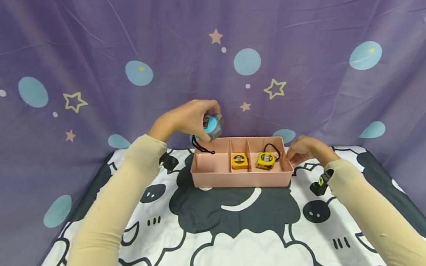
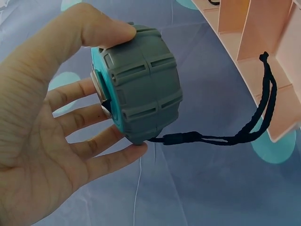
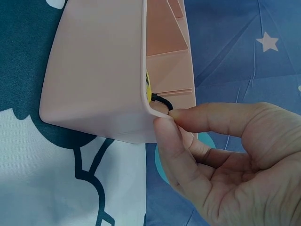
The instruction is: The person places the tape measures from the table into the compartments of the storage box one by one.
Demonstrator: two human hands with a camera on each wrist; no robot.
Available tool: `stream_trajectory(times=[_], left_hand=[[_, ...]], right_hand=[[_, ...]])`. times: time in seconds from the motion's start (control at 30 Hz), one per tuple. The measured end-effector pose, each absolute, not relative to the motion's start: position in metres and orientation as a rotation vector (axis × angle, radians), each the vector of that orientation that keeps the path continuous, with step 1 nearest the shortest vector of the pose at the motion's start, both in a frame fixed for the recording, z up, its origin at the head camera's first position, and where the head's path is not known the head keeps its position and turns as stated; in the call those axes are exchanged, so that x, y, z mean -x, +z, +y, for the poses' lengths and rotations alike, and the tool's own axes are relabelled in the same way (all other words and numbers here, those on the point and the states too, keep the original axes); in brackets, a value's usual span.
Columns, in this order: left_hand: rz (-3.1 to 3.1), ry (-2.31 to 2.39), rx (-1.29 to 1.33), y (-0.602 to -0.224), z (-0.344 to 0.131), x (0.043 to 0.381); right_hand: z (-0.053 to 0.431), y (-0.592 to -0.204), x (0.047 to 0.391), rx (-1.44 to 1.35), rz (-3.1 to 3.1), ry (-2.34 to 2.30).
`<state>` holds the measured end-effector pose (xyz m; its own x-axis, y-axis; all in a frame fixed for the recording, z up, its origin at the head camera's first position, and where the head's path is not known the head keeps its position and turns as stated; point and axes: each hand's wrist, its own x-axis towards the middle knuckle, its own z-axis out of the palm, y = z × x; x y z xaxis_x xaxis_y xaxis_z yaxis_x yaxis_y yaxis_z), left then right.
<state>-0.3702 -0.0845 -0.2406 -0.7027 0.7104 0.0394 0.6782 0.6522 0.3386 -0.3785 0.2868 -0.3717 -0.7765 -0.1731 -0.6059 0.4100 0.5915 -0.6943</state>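
My left hand (image 1: 195, 116) grips a grey and turquoise tape measure (image 1: 213, 126) above the left end of a pink divided box (image 1: 242, 182). In the left wrist view the thumb lies on the grey ribbed casing (image 2: 148, 84) and the fingers are behind it. A black wrist strap (image 2: 235, 140) dangles from the tape measure towards the box. My right hand (image 1: 304, 150) pinches the box's right end wall at the rim, thumb and forefinger meeting there in the right wrist view. One yellow tape measure (image 1: 239, 161) sits in the middle compartment, another yellow tape measure (image 1: 265, 160) with a black strap in the right one.
The box stands near the back of a table covered by a black and white cartoon cloth (image 1: 246, 252). Right behind the table hangs a purple curtain (image 1: 184, 22) with stars and blue dots.
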Motion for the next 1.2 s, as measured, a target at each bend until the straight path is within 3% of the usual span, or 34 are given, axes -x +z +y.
stream_trajectory(times=[0.4, 1.2], left_hand=[[2.709, 0.470, -1.157, -0.259, -0.068, 0.381], [2.713, 0.328, -0.898, -0.292, -0.057, 0.402]], right_hand=[[0.285, -0.376, 0.375, -0.182, 2.182, -1.176], [0.285, -0.378, 0.377, -0.186, 2.217, -1.184]])
